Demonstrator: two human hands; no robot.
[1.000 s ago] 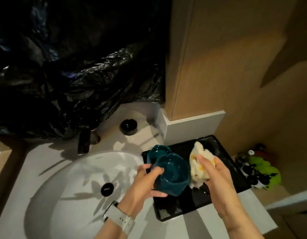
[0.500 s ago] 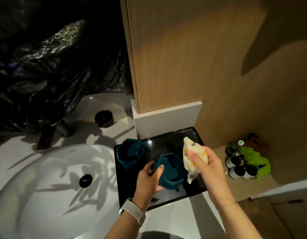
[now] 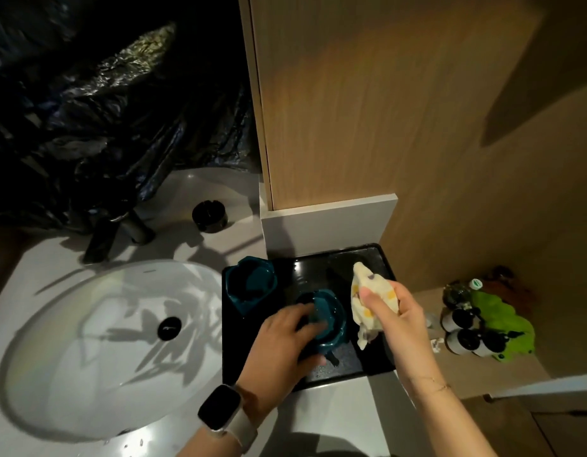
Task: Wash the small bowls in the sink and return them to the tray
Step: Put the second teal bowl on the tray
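A black tray [image 3: 371,258] lies on the counter to the right of the white oval sink [image 3: 71,341]. One teal bowl [image 3: 251,283] stands at the tray's left back corner. My left hand [image 3: 282,344] grips a second teal bowl [image 3: 333,319] by its rim, low over the tray's middle; whether it rests on the tray I cannot tell. My right hand [image 3: 392,308] holds a crumpled cream cloth [image 3: 367,291] with yellow spots just right of that bowl, above the tray.
A dark tap [image 3: 114,230] and a small black round holder [image 3: 209,216] stand behind the sink. Black plastic sheeting [image 3: 87,110] hangs at the back left. A wooden cabinet [image 3: 335,110] rises behind the tray. Small bottles [image 3: 463,331] and a green item [image 3: 496,311] sit on a lower ledge to the right.
My left hand has brought the teal bowl down from in front of me to the middle of the tray. My right hand with the cloth stayed beside it. The view swung right.
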